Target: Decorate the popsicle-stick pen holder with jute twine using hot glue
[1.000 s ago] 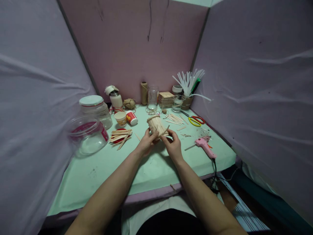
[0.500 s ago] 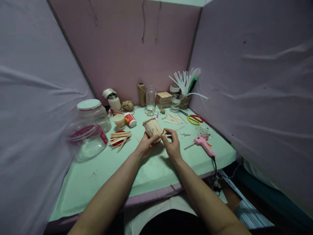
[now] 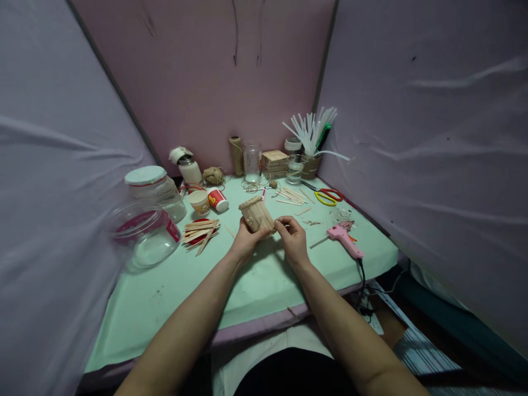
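Holding a small pale cylinder of flat wooden sticks [image 3: 260, 214] just above the middle of the mint-green cloth-covered counter [image 3: 165, 313], tilted, roped end up and leaning left. Thick tan twisted rope [image 3: 250, 203] runs round that upper rim. Left hand [image 3: 246, 238] is wrapped round the near left side, thumb across the front. Right hand [image 3: 293, 237] has thumb and fingertips pinched together at the lower right edge, on rope there as far as I can see; fingers cover most of it

Just right: pink glue gun [image 3: 345, 241] on its side, black cord [image 3: 362, 280] dropping over the edge. Behind it, scissors with red and yellow handles [image 3: 330, 197], and loose thin wooden sticks [image 3: 292, 196] nearer the middle

Left: more flat wooden sticks [image 3: 202, 230] piled across a red round dish, cream printed paper cup [image 3: 199, 204] upright, red paper cup with yellow lettering [image 3: 218, 200] lying beside it. Further out, open clear plastic tub with magenta band [image 3: 150, 245], in front of a clear jar with pale lid [image 3: 145, 176]

Back row, left to right: brown twine ball [image 3: 213, 176], tall brown cord spool [image 3: 236, 157], clear glass jar [image 3: 252, 163], stack of square wooden pieces [image 3: 274, 164], brown pot [image 3: 312, 167] full of white sticks [image 3: 309, 132]
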A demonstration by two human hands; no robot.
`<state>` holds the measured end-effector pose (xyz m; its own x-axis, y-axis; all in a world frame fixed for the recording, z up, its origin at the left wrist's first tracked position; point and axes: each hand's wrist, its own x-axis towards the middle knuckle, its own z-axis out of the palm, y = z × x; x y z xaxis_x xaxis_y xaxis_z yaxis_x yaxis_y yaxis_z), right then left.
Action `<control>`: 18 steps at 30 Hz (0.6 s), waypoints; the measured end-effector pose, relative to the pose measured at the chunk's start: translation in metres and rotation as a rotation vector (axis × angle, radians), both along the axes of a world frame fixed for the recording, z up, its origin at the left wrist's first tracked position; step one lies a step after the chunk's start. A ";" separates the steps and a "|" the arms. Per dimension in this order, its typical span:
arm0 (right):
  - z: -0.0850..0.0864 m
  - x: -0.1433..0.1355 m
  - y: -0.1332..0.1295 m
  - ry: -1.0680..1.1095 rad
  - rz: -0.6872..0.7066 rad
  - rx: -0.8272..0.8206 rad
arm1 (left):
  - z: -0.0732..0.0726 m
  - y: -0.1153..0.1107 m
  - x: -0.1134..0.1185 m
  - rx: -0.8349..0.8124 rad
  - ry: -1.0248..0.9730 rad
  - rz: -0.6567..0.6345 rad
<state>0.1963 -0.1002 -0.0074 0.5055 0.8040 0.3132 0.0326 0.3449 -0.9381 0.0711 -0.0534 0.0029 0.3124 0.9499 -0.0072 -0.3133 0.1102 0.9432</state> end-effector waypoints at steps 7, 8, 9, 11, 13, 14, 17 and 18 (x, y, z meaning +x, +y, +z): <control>0.001 0.001 0.003 0.163 0.010 -0.024 | 0.003 -0.001 0.000 -0.025 -0.046 -0.012; 0.001 0.001 0.003 0.190 0.011 -0.028 | 0.004 -0.001 0.000 -0.032 -0.059 -0.019; 0.001 0.001 0.004 0.214 0.013 -0.031 | 0.005 -0.002 0.000 -0.039 -0.070 -0.026; 0.000 0.002 0.004 0.243 0.020 -0.038 | 0.007 -0.003 -0.001 -0.060 -0.089 -0.048; -0.001 0.003 0.004 0.240 0.020 -0.050 | 0.009 -0.004 -0.001 -0.087 -0.108 -0.078; -0.001 0.003 0.004 0.232 0.017 -0.057 | 0.010 -0.004 -0.001 -0.100 -0.117 -0.090; -0.001 0.004 0.004 0.222 0.010 -0.067 | 0.011 -0.005 -0.001 -0.127 -0.140 -0.114; -0.001 0.004 0.004 0.230 0.012 -0.065 | 0.011 -0.005 -0.001 -0.132 -0.147 -0.120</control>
<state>0.2007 -0.0966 -0.0082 0.5477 0.8252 0.1380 -0.1881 0.2822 -0.9407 0.0701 -0.0587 0.0140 0.4297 0.8999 -0.0746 -0.4237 0.2739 0.8634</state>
